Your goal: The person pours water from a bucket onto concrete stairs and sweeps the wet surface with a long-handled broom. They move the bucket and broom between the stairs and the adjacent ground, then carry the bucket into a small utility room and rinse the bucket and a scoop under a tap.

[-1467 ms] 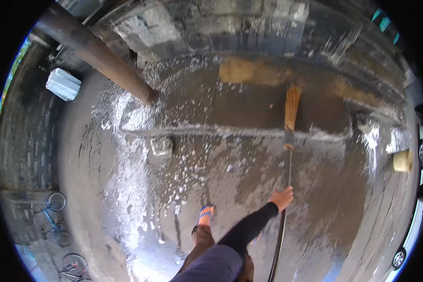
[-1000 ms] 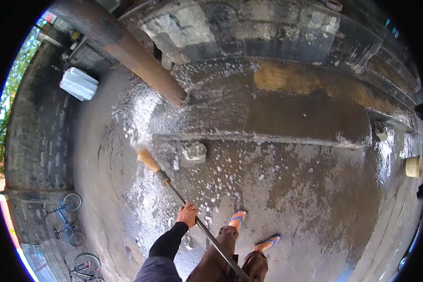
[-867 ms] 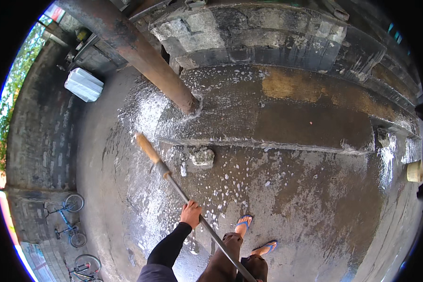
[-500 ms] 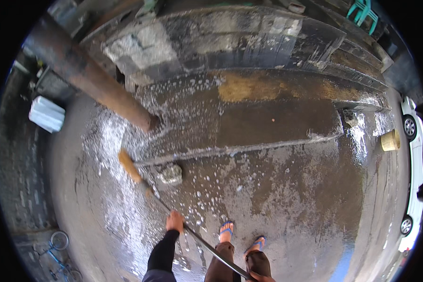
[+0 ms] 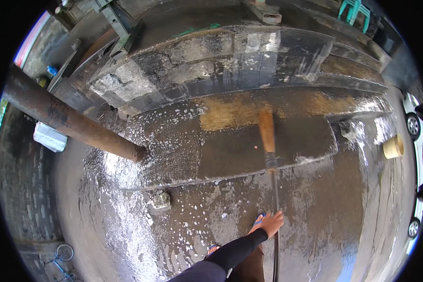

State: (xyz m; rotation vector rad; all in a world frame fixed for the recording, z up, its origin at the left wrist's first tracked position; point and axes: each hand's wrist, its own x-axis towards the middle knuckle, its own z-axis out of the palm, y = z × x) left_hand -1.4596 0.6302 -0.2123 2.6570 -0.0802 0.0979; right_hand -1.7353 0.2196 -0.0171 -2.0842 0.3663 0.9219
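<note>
My left hand (image 5: 270, 223), in a black long sleeve, grips the thin dark handle (image 5: 274, 190) of a broom. The broom's orange-tan bristle head (image 5: 267, 132) rests on a wet raised concrete slab (image 5: 230, 150) straight ahead of me. The handle runs back past the hand to the lower edge of the picture. My right hand is out of sight. My feet in blue flip-flops (image 5: 257, 219) stand on soapy wet ground just beneath the hand.
A thick rusty pipe (image 5: 70, 124) slants down from the left to the slab's corner. A small stone lump (image 5: 160, 200) lies by the step. A yellow bucket (image 5: 393, 146) and parked cars (image 5: 412, 125) are right; a white sack (image 5: 50, 137) and bicycle (image 5: 63, 254) left.
The broom head has swung from the left, near the pipe and stone lump, to the middle-right on the slab. My left hand moved right with it, and the view turned.
</note>
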